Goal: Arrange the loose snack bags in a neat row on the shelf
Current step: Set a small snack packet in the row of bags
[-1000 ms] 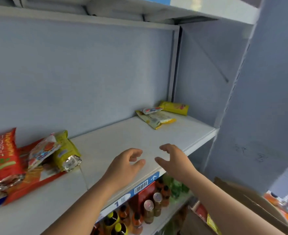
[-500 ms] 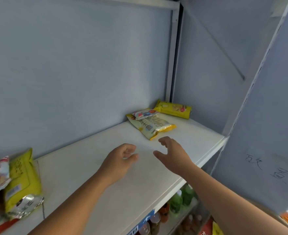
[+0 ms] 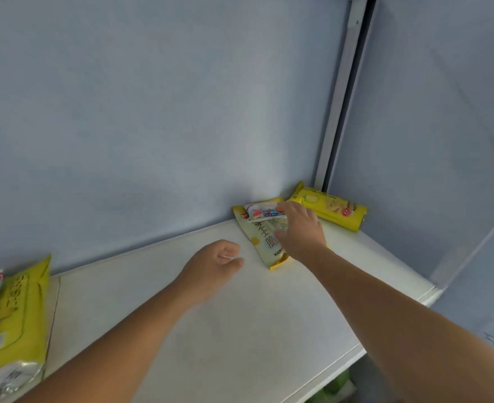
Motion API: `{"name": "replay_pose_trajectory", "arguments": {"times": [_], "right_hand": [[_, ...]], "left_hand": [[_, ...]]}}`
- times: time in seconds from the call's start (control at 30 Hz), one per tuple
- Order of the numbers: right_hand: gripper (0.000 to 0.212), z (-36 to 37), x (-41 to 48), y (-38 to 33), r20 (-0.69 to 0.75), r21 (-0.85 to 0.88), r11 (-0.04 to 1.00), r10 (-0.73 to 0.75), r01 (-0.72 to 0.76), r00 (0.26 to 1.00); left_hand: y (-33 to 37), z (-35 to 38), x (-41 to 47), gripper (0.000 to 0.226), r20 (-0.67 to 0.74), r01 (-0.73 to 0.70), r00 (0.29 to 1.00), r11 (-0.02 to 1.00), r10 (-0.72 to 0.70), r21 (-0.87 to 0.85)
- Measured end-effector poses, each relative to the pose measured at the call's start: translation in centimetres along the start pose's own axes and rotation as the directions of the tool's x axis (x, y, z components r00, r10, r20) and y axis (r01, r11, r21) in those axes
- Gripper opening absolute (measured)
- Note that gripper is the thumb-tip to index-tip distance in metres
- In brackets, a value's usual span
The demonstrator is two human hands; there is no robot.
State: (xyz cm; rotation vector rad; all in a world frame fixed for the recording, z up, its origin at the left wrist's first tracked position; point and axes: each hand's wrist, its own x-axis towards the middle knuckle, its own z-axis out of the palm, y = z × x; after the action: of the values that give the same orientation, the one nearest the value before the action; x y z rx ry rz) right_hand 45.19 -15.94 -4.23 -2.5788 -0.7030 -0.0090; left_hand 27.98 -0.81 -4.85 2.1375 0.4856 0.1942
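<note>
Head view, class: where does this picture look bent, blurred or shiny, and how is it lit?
Head view: soft, even light with only faint shadows; the wide lens bows the shelf edge and the corner post; the whole picture is slightly soft, so print on the flat yellow bag under the right hand is hard to read; the foil bag at far left glints.

- The white shelf (image 3: 240,330) lies bare across its middle, from the back wall (image 3: 152,112) to the front edge; open passage there
- At the shelf's far right corner, three snack bags crowd together: a pale yellow bag (image 3: 261,239), a small white packet (image 3: 261,212) on it, a yellow bag (image 3: 331,209) behind; the side panel (image 3: 429,126) closes that end
- At the shelf's left end, a yellow bag (image 3: 16,309) blocks the way
</note>
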Motion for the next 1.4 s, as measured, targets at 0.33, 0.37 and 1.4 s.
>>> {"name": "replay_pose_trajectory", "arguments": {"times": [0.33,0.37,1.4], "right_hand": [[0.03,1.0,5.2,0.8,-0.03,0.07,0.998,-0.004,0.006,1.0],[0.024,0.8,4.8,0.6,-0.041,0.158,0.987,-0.014,0.02,0.999],[0.021,-0.8,-7.6,-4.5,0.019,0.907,0.421,-0.03,-0.004,0.999]], "left_hand": [[-0.7,-1.2,0.0,0.02,-0.108,0.078,0.991,0.997,-0.079,-0.02],[-0.6,-1.4,0.1,0.021,-0.123,0.081,0.989,0.996,-0.086,-0.048],[4.2,-1.6,-1.0,0.012,-0.309,-0.211,0.946,0.91,0.098,-0.357]]}}
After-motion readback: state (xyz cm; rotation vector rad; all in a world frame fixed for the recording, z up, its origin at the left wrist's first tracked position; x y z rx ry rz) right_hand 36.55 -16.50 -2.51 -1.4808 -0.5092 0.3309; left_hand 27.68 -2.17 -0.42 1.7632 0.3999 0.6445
